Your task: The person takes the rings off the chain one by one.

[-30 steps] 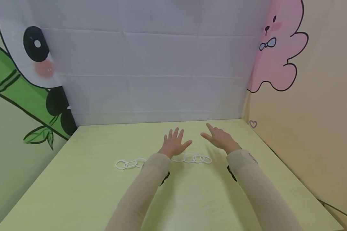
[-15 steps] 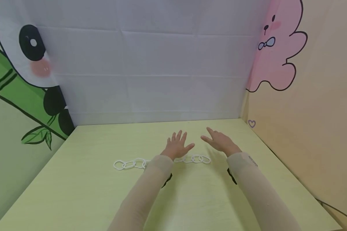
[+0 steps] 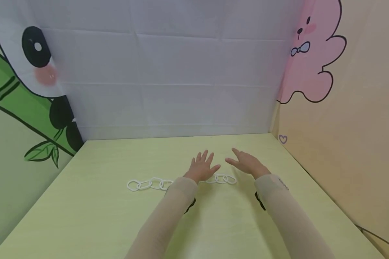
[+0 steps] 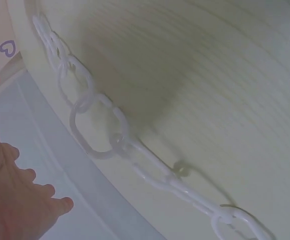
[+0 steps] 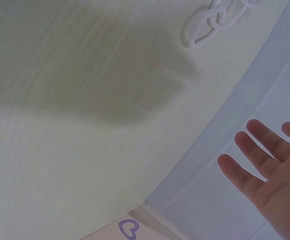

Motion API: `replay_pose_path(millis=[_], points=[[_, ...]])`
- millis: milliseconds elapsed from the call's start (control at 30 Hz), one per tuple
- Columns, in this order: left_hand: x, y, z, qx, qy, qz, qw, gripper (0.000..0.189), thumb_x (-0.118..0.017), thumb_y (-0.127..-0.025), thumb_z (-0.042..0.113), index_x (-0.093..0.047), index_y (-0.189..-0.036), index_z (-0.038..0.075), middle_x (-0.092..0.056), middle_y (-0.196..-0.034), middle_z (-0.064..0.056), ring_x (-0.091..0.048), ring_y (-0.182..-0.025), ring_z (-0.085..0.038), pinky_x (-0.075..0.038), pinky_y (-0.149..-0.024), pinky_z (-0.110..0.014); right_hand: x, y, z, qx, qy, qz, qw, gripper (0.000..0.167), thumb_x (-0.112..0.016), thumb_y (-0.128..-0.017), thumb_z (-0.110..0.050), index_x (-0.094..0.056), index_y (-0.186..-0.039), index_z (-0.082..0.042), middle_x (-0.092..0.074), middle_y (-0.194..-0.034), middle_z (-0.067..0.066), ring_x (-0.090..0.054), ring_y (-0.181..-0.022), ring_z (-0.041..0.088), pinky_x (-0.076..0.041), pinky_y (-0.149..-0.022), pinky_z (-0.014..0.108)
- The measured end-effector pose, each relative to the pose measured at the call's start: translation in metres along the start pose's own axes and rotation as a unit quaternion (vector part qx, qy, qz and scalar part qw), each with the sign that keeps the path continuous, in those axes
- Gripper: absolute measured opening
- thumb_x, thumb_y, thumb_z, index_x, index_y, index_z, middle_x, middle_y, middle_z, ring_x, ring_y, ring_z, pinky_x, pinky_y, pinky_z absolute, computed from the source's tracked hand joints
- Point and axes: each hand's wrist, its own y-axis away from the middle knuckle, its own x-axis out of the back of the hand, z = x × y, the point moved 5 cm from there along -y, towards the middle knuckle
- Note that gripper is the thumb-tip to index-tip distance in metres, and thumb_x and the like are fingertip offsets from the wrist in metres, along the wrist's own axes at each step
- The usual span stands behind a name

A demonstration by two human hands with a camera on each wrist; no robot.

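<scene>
A white chain of several oval links [image 3: 161,184] lies stretched from left to right across the pale yellow-green table [image 3: 94,219]. My left hand [image 3: 201,169] hovers over its right-hand part with fingers spread, and the hand and sleeve hide some links. In the left wrist view the chain [image 4: 150,157] runs diagonally, apart from the fingers. To the right, just beyond the chain's right end, my right hand [image 3: 247,164] is held above the table, palm down, fingers extended. The right wrist view shows that palm [image 5: 285,192] holding nothing, with the chain's end links [image 5: 217,17] at the top.
A white cloth [image 3: 175,72] hangs behind the table's back edge. On the left is a wall with a panda and bamboo drawing [image 3: 22,104], on the right one with a pink bear [image 3: 311,72]. A thin cord [image 3: 380,237] runs beside the table's right edge.
My left hand has drifted rightward and a little nearer to me, covering different links. The right hand has come slightly nearer to me. The chain stays on the table.
</scene>
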Motion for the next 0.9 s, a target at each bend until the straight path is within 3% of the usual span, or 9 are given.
replay_pose_path(millis=[300,533,900], points=[[-0.008,-0.001,0.005,-0.011,-0.002,0.002,0.9999,0.064,-0.029,-0.097,0.051,-0.016,-0.148,0.015,-0.008,-0.152,-0.012,-0.008,-0.136,-0.035,-0.013,-0.107,-0.051,-0.007,0.002,0.003,0.003,-0.004,-0.005,1.0,0.074,-0.046,-0.093,-0.05,-0.025,-0.143,0.0,-0.041,-0.134,0.026,-0.039,-0.122,0.04,-0.03,-0.099,0.056],[-0.014,-0.002,0.008,-0.017,-0.01,0.002,0.9998,0.064,-0.031,-0.097,0.052,-0.018,-0.148,0.015,-0.012,-0.151,-0.012,-0.011,-0.136,-0.034,-0.015,-0.107,-0.052,-0.014,0.002,0.007,0.005,-0.061,-0.007,0.9981,0.067,-0.051,-0.094,-0.04,-0.028,-0.14,0.003,-0.051,-0.12,0.028,-0.049,-0.11,0.04,-0.038,-0.091,0.055],[-0.027,-0.008,0.008,-0.022,-0.016,0.0,0.9996,0.065,-0.033,-0.096,0.052,-0.018,-0.148,0.015,-0.017,-0.15,-0.011,-0.013,-0.136,-0.032,-0.016,-0.107,-0.051,-0.025,0.005,0.012,-0.008,-0.101,-0.01,0.9948,0.063,-0.054,-0.093,-0.036,-0.035,-0.137,0.004,-0.056,-0.111,0.022,-0.054,-0.101,0.036,-0.044,-0.084,0.051]])
